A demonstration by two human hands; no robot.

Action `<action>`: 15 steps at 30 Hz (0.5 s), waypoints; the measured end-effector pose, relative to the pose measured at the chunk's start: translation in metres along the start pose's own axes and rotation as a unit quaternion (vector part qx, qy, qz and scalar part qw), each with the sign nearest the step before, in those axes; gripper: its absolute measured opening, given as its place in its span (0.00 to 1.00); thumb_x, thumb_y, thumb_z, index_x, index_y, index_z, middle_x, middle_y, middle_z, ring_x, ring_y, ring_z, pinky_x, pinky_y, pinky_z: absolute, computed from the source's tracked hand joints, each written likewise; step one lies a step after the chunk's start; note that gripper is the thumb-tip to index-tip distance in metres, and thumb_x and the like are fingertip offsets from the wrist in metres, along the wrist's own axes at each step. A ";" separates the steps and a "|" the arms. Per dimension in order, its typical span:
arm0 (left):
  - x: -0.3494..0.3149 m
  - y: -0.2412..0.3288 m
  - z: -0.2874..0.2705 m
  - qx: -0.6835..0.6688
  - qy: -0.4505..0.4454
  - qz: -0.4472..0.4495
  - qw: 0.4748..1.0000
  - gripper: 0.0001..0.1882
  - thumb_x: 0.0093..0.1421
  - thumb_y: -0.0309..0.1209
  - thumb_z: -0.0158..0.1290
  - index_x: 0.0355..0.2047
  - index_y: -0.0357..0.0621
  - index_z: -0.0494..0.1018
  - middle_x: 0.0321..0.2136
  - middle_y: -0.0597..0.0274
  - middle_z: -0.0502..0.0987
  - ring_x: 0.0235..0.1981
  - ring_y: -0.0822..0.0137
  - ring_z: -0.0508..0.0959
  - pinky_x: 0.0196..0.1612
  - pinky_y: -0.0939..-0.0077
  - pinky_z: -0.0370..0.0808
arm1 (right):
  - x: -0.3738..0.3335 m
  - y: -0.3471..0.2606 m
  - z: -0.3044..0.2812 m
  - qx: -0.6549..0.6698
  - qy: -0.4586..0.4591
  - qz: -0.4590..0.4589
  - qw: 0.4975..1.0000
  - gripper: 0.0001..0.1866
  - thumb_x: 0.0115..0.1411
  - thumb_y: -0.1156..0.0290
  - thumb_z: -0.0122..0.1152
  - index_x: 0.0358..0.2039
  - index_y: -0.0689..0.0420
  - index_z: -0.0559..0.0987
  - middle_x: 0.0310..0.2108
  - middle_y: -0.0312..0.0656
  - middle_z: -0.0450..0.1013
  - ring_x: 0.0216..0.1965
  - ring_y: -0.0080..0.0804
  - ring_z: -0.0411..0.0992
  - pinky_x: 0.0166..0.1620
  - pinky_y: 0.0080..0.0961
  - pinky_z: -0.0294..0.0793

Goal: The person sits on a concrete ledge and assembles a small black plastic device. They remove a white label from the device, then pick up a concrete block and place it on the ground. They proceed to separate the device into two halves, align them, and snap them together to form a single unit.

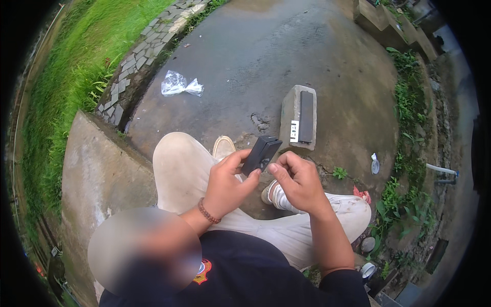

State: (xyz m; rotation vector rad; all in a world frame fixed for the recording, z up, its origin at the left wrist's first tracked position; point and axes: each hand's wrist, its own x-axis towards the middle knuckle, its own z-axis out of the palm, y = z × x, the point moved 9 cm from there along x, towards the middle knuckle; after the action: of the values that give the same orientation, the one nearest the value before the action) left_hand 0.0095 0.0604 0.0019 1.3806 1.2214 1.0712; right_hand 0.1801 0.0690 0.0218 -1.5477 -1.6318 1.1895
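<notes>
In the head view, we see a small black rectangular box point(260, 155) at the centre of the frame, its long axis slanting from lower left to upper right. Our left hand point(230, 184) is the nearer, partly closed, gripping the box between thumb and fingers. Our right hand point(297, 181) is just right of the box's lower end, fingers curled and thumb near the index finger; we cannot tell whether it touches the box or pinches anything. Above, right of centre, stands a concrete block point(289, 110) bearing a dark bar point(306, 112).

Dark shirt point(245, 266), pale trousers point(180, 161), brown beaded bracelet point(206, 212).
</notes>
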 end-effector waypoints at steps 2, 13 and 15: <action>0.001 0.010 0.007 0.074 -0.011 0.044 0.996 0.21 0.56 0.22 0.63 0.52 0.36 0.76 0.41 0.51 0.82 0.40 0.60 0.84 0.44 0.69 0.82 | -0.007 -0.003 0.017 -0.021 -0.022 -0.018 0.999 0.13 0.66 0.66 0.62 0.33 0.65 0.78 0.24 0.46 0.77 0.24 0.31 0.74 0.30 0.30 0.71; -0.001 0.017 0.028 0.229 -0.056 0.149 0.960 0.24 0.53 0.24 0.63 0.51 0.33 0.75 0.42 0.45 0.80 0.42 0.47 0.82 0.46 0.61 0.79 | -0.012 0.030 0.019 0.041 -0.008 0.004 0.999 0.10 0.63 0.70 0.62 0.36 0.65 0.80 0.23 0.42 0.77 0.23 0.25 0.73 0.29 0.27 0.71; -0.001 0.020 0.032 0.239 -0.059 0.169 0.954 0.25 0.54 0.24 0.63 0.53 0.33 0.73 0.42 0.45 0.80 0.41 0.47 0.82 0.45 0.61 0.79 | -0.013 0.042 0.021 0.086 -0.015 0.029 0.996 0.09 0.64 0.69 0.62 0.35 0.64 0.80 0.23 0.39 0.76 0.24 0.21 0.71 0.30 0.25 0.70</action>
State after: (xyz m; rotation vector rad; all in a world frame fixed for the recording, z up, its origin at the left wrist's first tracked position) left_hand 0.0436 0.0556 0.0171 2.0566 1.2315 0.9337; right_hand 0.1827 0.0488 -0.0218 -1.4834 -1.4701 1.3536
